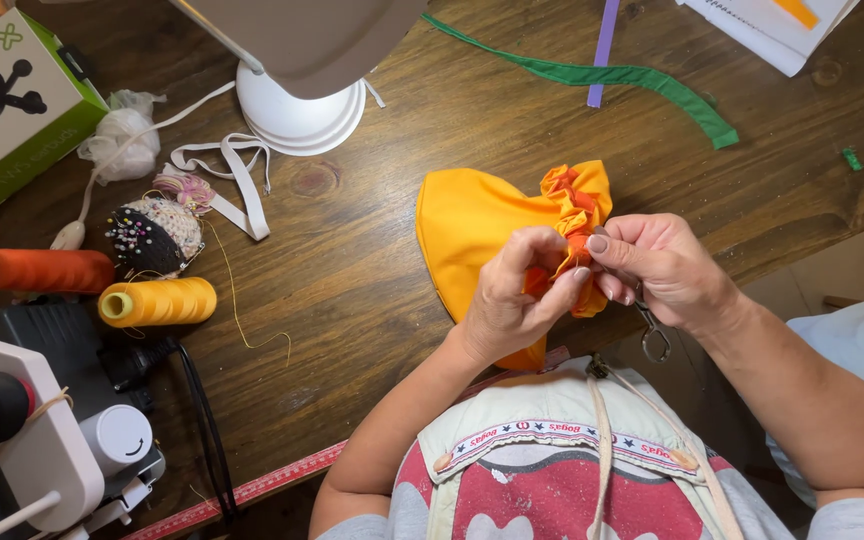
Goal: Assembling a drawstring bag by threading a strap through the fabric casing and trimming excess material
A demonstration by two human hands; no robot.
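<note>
My left hand (512, 300) and right hand (662, 265) both grip, pinching the orange gathered ruffle (574, 205) of the yellow fabric piece (472, 220), which lies on the wooden bench (372, 260). Small scissors (652, 335) dangle under the right hand; I judge they could snag the gathers.

Left hand (514, 295): forearm angled up from lower left, fingers curled, thumb and fingertips pinched closed. Right hand (662, 268): forearm entering from lower right, thumb and index pinched, meeting the left fingertips at centre.
</note>
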